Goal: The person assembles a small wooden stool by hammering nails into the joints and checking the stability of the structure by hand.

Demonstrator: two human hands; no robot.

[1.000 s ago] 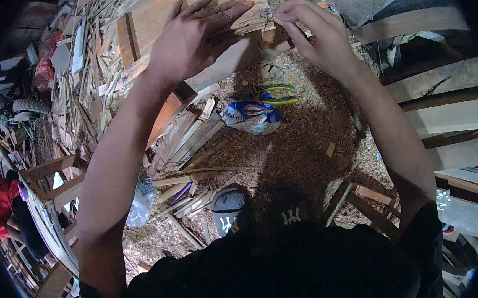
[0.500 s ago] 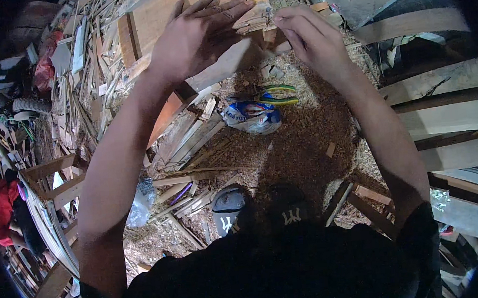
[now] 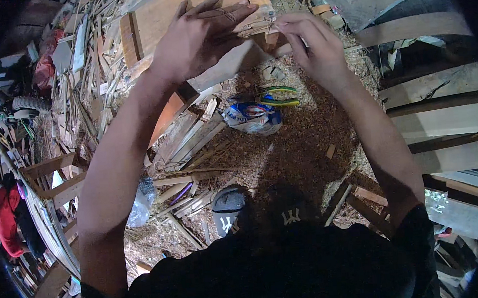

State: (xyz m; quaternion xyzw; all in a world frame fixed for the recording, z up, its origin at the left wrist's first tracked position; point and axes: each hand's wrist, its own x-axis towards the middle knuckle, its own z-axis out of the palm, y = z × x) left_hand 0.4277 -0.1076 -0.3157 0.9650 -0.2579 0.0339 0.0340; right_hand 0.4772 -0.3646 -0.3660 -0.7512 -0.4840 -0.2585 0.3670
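Note:
My left hand (image 3: 195, 41) reaches over a wooden panel (image 3: 157, 16), its fingers stretched out and lying across thin wooden strips (image 3: 250, 29) at the panel's near edge. Beside the ends of those strips, my right hand (image 3: 317, 44) is closed in a pinch. Whatever its fingertips hold is too small to make out. Pliers with yellow-green handles (image 3: 280, 103) lie on a blue and white plastic bag (image 3: 253, 120), on the sawdust-covered ground below my hands.
Wood offcuts (image 3: 194, 141) are heaped at the left, with a clear plastic bag (image 3: 141, 204) nearby. Curved boards (image 3: 440, 88) stand stacked on the right. A person in a red top (image 3: 8, 220) is at the far left. My slip-on shoes (image 3: 229, 202) show below.
My right hand has dropped slightly, its fingertips still beside the strip ends. My left hand stays almost in place. The person in red has shifted a little.

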